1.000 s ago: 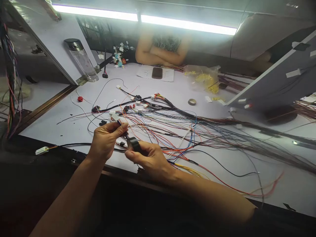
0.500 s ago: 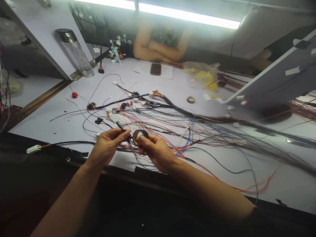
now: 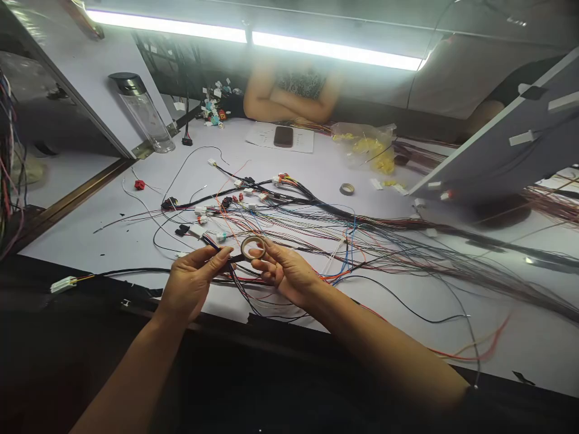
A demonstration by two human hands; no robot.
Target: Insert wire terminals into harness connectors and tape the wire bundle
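Plainly, tape roll (image 3: 243, 249) in right fingers (image 3: 268, 266)

The left hand (image 3: 192, 280) pinches wires (image 3: 235, 280); the right hand (image 3: 292, 268) holds a tape roll (image 3: 243, 248), its strip reaching them. Across the table (image 3: 316, 166), a person (image 3: 262, 102) folds their arms behind a phone (image 3: 283, 137) on paper (image 3: 303, 143).

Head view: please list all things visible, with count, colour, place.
Held tape roll: one, dark, centre
Wire bundle: one, mostly dark, centre
Other wires: many, mixed colours, across table
Connectors: many, mainly white, table
Loose tape roll: one, greyish, table
Bottle: one, clear, back left
Phone: one, dark, on paper
Bag: one, clear with yellow, back
Lights: two, white, top
Other person's arms: two, bare, across table
Left hand: one, at wire bundle
Right hand: one, at held tape roll
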